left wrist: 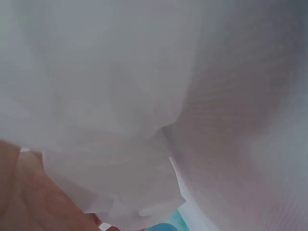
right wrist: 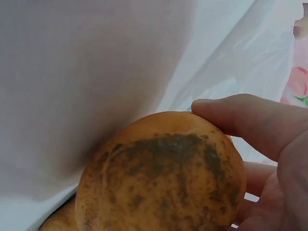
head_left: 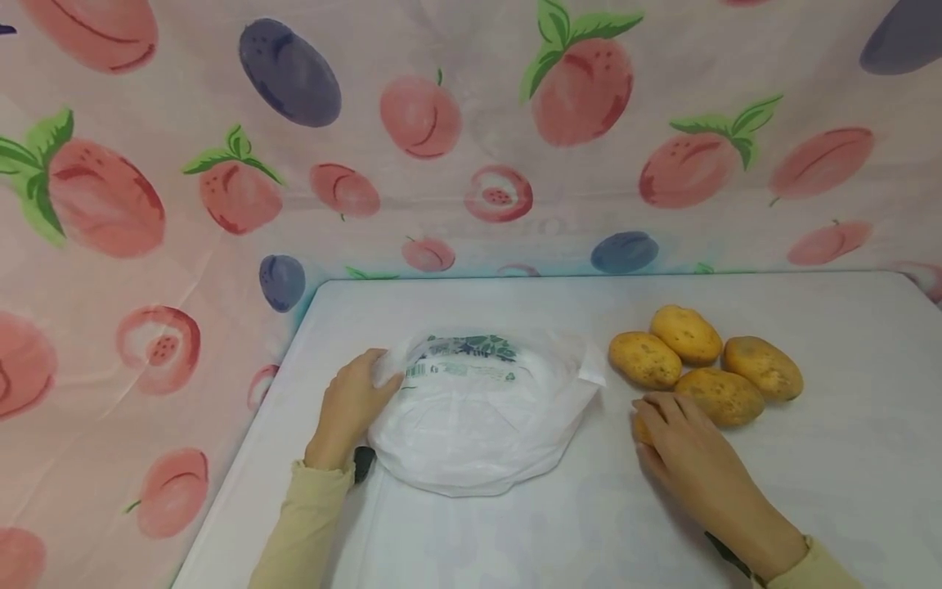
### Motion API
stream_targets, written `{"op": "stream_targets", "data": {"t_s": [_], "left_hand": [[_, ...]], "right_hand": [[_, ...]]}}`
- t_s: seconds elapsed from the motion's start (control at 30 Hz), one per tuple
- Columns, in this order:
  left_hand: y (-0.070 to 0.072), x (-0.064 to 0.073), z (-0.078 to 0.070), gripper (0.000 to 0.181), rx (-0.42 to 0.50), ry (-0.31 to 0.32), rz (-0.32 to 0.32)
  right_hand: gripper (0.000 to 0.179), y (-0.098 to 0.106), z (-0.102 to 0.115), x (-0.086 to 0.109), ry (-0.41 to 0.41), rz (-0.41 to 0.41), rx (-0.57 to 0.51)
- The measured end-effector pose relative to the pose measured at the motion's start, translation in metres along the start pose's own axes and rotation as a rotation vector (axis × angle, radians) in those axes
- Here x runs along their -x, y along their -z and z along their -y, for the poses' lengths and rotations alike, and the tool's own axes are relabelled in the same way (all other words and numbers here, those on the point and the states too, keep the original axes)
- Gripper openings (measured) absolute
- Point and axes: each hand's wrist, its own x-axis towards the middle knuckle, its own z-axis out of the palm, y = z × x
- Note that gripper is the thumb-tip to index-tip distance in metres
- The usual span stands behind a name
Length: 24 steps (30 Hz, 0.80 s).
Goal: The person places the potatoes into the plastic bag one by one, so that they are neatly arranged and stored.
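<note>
A white, translucent plastic bag (head_left: 471, 425) with green print lies on the table, bulging at its near side. My left hand (head_left: 352, 406) holds its left edge, the thumb over the plastic. In the left wrist view, the bag's white film (left wrist: 110, 120) fills most of the picture, with part of the hand (left wrist: 41, 197) at lower left. My right hand (head_left: 688, 454) grips a potato (right wrist: 163, 178), mostly hidden under the fingers in the head view. Dark blotches mark its skin in the right wrist view, where the thumb (right wrist: 226, 113) presses its upper side.
Several yellow-brown potatoes lie grouped right of the bag: one at the left (head_left: 644, 360), one at the back (head_left: 686, 334), others at the right (head_left: 763, 368) and front (head_left: 721, 397). A fruit-printed cloth (head_left: 500, 123) hangs behind and left of the white table (head_left: 854, 474).
</note>
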Motion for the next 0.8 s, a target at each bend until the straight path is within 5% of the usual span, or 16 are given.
{"op": "stream_targets", "data": {"t_s": [0.8], "left_hand": [[-0.001,0.0,0.003,0.053,-0.002,0.013,0.026]], "right_hand": [[0.045,0.008,0.006,-0.012,0.045,-0.037,-0.057]]}}
